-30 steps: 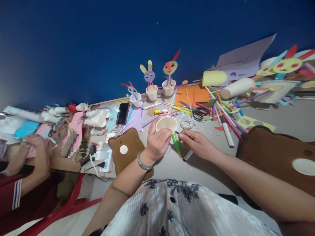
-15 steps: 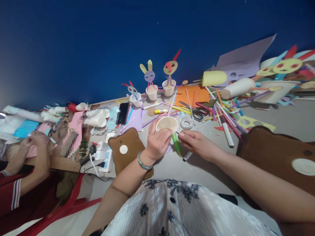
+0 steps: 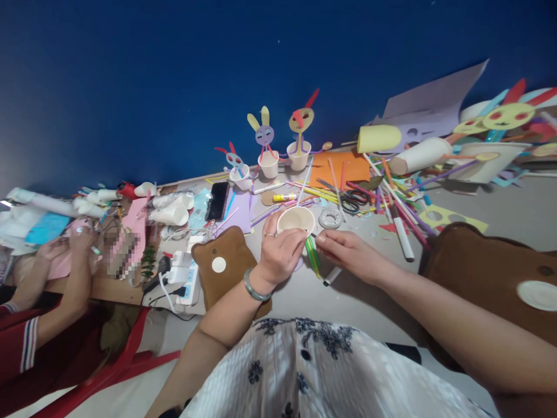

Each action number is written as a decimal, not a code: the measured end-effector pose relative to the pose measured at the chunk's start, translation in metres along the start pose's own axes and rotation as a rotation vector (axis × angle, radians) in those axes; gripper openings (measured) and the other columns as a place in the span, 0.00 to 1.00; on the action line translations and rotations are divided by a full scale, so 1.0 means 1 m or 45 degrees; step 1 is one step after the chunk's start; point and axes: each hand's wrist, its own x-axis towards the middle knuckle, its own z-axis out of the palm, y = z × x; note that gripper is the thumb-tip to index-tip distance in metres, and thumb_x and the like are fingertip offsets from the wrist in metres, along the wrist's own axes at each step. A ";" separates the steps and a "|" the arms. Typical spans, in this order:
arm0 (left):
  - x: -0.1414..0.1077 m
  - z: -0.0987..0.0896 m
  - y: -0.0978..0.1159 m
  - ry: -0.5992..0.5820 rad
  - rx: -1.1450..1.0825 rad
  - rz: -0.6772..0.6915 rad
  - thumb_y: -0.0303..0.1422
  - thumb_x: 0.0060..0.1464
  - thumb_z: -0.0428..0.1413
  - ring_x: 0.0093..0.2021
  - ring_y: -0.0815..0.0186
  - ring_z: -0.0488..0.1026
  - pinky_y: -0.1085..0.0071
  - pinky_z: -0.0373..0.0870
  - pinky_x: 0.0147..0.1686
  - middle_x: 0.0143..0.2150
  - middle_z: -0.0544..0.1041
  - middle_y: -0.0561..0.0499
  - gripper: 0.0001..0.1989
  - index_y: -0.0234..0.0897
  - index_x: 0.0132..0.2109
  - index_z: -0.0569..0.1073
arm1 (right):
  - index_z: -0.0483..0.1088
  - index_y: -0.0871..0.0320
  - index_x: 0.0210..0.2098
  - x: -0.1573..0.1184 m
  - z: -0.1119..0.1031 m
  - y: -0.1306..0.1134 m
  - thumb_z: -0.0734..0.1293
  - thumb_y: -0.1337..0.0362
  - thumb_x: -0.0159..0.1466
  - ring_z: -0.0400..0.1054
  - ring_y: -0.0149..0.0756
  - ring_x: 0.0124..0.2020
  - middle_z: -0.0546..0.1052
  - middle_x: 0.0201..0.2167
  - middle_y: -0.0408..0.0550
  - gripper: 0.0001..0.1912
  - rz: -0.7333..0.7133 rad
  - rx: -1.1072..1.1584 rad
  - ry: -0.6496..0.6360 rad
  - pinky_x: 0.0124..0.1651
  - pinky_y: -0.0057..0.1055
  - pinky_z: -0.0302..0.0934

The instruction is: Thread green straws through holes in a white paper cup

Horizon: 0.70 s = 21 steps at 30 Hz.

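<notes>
Near the middle of the table, my left hand [image 3: 282, 255] is wrapped round a cream paper cup [image 3: 296, 218], its open mouth facing up. My right hand [image 3: 342, 248] is closed in a pinch just to the right, around a small dark thin thing that I cannot make out, close to the left fingertips. Green strips [image 3: 312, 258] lie below the cup between the hands, beside a marker [image 3: 332, 276]. A roll of clear tape [image 3: 331, 218] sits just beyond my right hand.
Paper-cup figures [image 3: 268, 164] stand along the blue wall. Scissors [image 3: 353, 201], a phone [image 3: 217, 201] and orange paper [image 3: 339, 168] lie in front. Brown cushions [image 3: 230, 264] flank my arms. At far left another person's hands [image 3: 65, 247] hold something over pink paper, near a power strip [image 3: 190, 283].
My hands have barely shifted, and the cup sits slightly further right. At far left, the other person's hands have moved apart, one rising to the right.
</notes>
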 end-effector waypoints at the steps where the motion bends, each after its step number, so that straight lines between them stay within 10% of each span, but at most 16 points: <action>1: 0.000 0.000 0.000 0.014 0.007 0.001 0.30 0.63 0.55 0.63 0.52 0.73 0.45 0.64 0.66 0.41 0.84 0.46 0.07 0.40 0.45 0.78 | 0.57 0.52 0.24 0.000 0.000 -0.001 0.57 0.38 0.68 0.51 0.32 0.21 0.57 0.18 0.39 0.27 0.033 0.063 -0.043 0.27 0.31 0.48; 9: 0.000 0.001 0.001 0.016 0.051 -0.026 0.30 0.64 0.55 0.67 0.52 0.69 0.43 0.61 0.67 0.42 0.83 0.46 0.07 0.41 0.44 0.78 | 0.63 0.53 0.29 -0.006 0.003 0.006 0.59 0.49 0.69 0.60 0.38 0.24 0.70 0.24 0.48 0.18 -0.210 -0.792 0.392 0.30 0.34 0.40; 15: 0.003 0.000 -0.004 0.155 -0.010 -0.252 0.34 0.66 0.54 0.47 0.59 0.79 0.50 0.67 0.64 0.35 0.81 0.48 0.08 0.38 0.39 0.76 | 0.60 0.52 0.27 -0.001 -0.002 0.003 0.61 0.48 0.68 0.60 0.37 0.24 0.65 0.20 0.43 0.19 -0.127 -0.405 0.201 0.30 0.33 0.49; 21: 0.008 0.009 0.000 0.158 -0.898 -0.965 0.50 0.60 0.58 0.34 0.68 0.76 0.71 0.74 0.36 0.37 0.79 0.48 0.20 0.35 0.42 0.74 | 0.65 0.52 0.30 0.003 -0.006 0.006 0.66 0.42 0.63 0.60 0.38 0.27 0.67 0.24 0.43 0.20 -0.170 -0.132 0.444 0.33 0.35 0.56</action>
